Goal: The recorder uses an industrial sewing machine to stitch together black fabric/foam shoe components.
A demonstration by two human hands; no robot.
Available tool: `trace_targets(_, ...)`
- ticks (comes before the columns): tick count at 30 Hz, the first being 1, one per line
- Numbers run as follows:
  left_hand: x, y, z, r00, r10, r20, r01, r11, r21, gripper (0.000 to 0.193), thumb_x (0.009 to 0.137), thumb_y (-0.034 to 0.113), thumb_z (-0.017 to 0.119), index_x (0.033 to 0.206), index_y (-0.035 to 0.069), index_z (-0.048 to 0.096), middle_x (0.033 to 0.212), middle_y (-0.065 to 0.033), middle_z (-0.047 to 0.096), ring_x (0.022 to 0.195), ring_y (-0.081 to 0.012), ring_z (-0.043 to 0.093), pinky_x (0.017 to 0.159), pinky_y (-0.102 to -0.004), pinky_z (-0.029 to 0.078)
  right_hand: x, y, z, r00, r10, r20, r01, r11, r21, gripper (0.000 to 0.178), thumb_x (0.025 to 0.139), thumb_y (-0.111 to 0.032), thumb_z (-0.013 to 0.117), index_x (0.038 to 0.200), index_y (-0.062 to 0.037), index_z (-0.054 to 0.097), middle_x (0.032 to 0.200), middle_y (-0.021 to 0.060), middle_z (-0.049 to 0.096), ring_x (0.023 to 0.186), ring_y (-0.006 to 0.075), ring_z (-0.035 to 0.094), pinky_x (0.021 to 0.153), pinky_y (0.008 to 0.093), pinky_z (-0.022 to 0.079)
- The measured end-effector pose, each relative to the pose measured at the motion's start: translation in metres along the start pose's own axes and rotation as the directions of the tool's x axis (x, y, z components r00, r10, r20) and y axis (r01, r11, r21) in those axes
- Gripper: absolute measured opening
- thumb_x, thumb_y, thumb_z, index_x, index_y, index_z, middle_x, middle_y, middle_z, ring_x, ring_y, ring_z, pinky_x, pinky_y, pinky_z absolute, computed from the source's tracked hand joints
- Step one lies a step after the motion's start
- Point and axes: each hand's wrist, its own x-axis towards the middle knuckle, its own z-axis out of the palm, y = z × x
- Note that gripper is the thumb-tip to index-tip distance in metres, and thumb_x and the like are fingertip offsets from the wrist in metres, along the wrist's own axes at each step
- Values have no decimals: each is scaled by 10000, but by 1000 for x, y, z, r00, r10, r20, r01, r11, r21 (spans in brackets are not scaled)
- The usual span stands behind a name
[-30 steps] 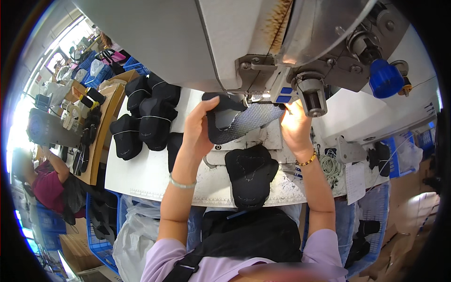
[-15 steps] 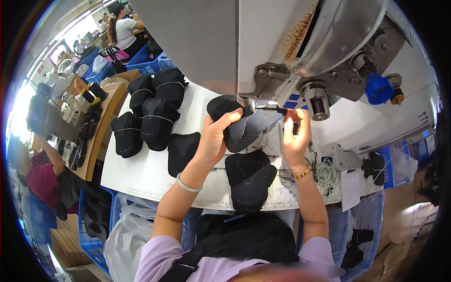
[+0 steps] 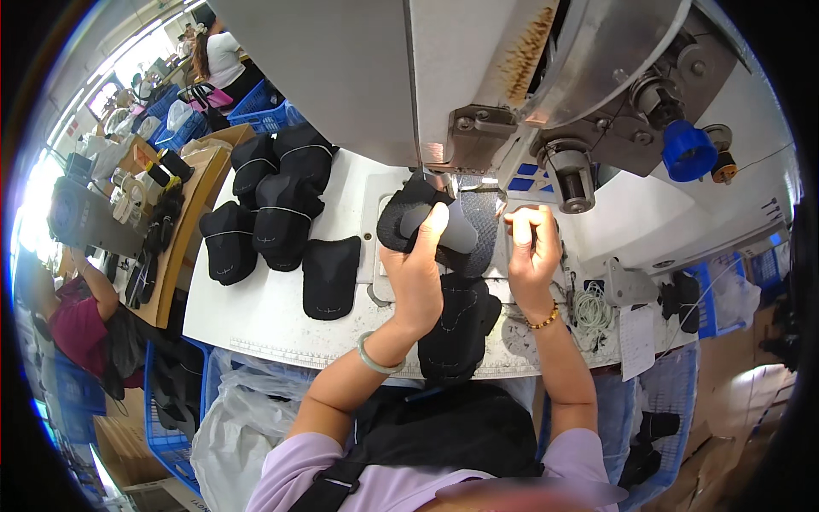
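Under the head of a white sewing machine (image 3: 486, 128) lies a curved piece of black and grey textured fabric, a shoe tongue by its shape (image 3: 479, 224). My left hand (image 3: 416, 277) grips its left part, thumb on top and fingers mostly hidden underneath. Just right of the fabric, my right hand (image 3: 533, 256) is closed, its thumb and fingertips drawn together beside the needle area. Whatever they hold is too small to make out. Nearer to me, a stack of black tongue-shaped pieces (image 3: 456, 328) with pale stitching lies partly beneath the held one.
At the left of the white table (image 3: 256, 320) sit several tied black bundles (image 3: 286, 213) and a separate black piece (image 3: 331, 277). A coil of pale cord (image 3: 593, 307) lies at right. Blue crates (image 3: 670, 410) flank the table. Co-workers (image 3: 81, 316) sit at left and far back.
The fabric piece has turned and lies flatter under the machine, its grey patch now showing. My left hand has shifted right and nearer. The black strip at my right fingertips no longer shows.
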Motion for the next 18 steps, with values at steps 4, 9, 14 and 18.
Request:
trace_targets(4, -3, 8, 2, 997, 82, 3, -81, 985, 154, 77, 848, 46, 589, 884, -17, 616, 917, -51, 603, 854, -129, 554, 806, -262, 430, -2, -21, -3, 978, 169, 124, -189, 968, 165, 254, 948, -176, 525, 777, 12, 540, 690, 47, 531, 592, 113, 507, 552, 238, 409)
trace_targets(9, 3, 21, -25, 995, -49, 90, 4, 898, 440, 190, 886, 63, 532, 996, -79, 594, 959, -99, 594, 891, -171, 547, 843, -271, 420, 12, -56, -1, 736, 525, 426, -668, 664, 336, 337, 942, -265, 556, 720, -12, 546, 594, 0, 510, 459, 70, 519, 421, 190, 369)
trace_targets(14, 31, 37, -69, 544, 590, 596, -808, 177, 563, 390, 702, -23, 488, 1085, -22, 563, 1049, -117, 611, 1034, -220, 526, 913, -319, 379, 19, -59, -3, 665, 568, 484, -735, 613, 290, 197, 902, -176, 614, 819, 2, 611, 666, 6, 585, 482, 61, 555, 380, 166, 373)
trace_targets(18, 35, 40, -61, 330, 347, 878, -905, -147, 398, 560, 678, 26, 613, 1229, 81, 527, 1188, -30, 613, 1156, -186, 532, 987, -362, 338, 20, -58, -2, 674, 568, 473, -727, 625, 285, 189, 886, -161, 642, 787, -6, 596, 658, 4, 578, 480, 54, 548, 386, 170, 390)
